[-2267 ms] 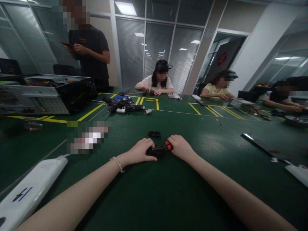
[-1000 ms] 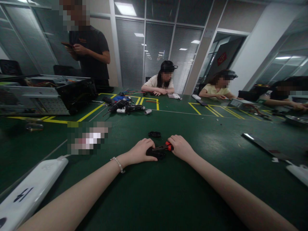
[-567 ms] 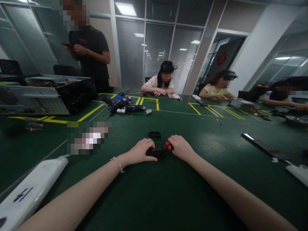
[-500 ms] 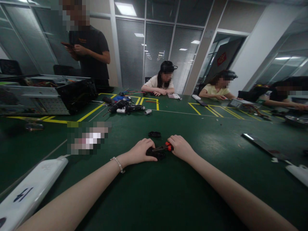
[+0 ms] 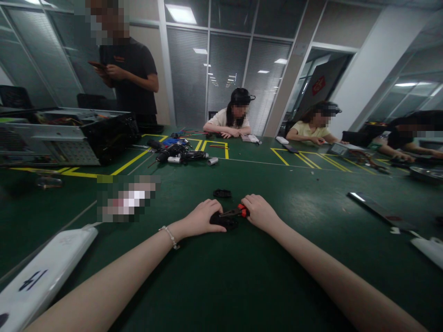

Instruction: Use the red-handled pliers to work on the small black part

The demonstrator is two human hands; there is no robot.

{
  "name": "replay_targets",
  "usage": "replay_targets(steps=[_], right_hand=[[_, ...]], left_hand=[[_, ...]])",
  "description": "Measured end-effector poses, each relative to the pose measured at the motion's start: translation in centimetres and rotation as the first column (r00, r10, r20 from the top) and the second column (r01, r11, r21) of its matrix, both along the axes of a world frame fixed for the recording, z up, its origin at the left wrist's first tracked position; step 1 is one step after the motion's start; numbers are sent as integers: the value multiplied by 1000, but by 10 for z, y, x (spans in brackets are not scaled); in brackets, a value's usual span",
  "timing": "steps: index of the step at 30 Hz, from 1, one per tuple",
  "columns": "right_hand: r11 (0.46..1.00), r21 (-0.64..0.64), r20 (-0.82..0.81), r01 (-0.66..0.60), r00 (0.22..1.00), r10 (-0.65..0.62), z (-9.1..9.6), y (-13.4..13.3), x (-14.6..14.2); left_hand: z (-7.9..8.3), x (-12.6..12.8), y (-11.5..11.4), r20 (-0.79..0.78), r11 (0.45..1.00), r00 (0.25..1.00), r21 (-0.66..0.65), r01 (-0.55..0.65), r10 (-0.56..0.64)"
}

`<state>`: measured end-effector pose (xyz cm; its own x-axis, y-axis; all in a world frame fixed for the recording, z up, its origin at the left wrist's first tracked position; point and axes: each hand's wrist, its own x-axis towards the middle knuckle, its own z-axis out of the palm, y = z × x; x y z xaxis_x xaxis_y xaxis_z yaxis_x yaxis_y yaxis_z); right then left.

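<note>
Holding a small black part (image 5: 228, 224), the left hand (image 5: 200, 220) has its grip closed on the left end, at the green surface (image 5: 221, 286). The right hand (image 5: 259, 212) has its grip wrapped around the red handles of the pliers (image 5: 242, 210). The black part is between the two hands. The pliers point left, and their dark tips reach over it; you cannot tell if they bite it. Just past the left hand lies another black piece (image 5: 222, 193). A shiny bracelet (image 5: 169, 236) goes around the left wrist. Farther back sits a messy pile of dark things (image 5: 173, 151).
</note>
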<state>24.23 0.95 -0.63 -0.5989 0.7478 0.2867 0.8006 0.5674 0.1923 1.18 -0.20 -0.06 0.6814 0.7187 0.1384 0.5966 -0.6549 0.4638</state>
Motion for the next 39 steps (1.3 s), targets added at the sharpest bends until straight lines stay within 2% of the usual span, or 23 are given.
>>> replay_targets(steps=[10, 30, 39], right_hand=[[1000, 4, -4, -9, 1000, 9, -4, 3, 2], [1000, 3, -12, -23, 1000, 23, -2, 2, 2], [1000, 21, -4, 1, 1000, -1, -5, 3, 2]], left_hand=[[-3, 0, 1, 14, 1000, 1000, 28, 7, -7], [3, 0, -1, -10, 1000, 1000, -25, -3, 3], [1, 0, 0, -9, 1000, 1000, 17, 4, -4]])
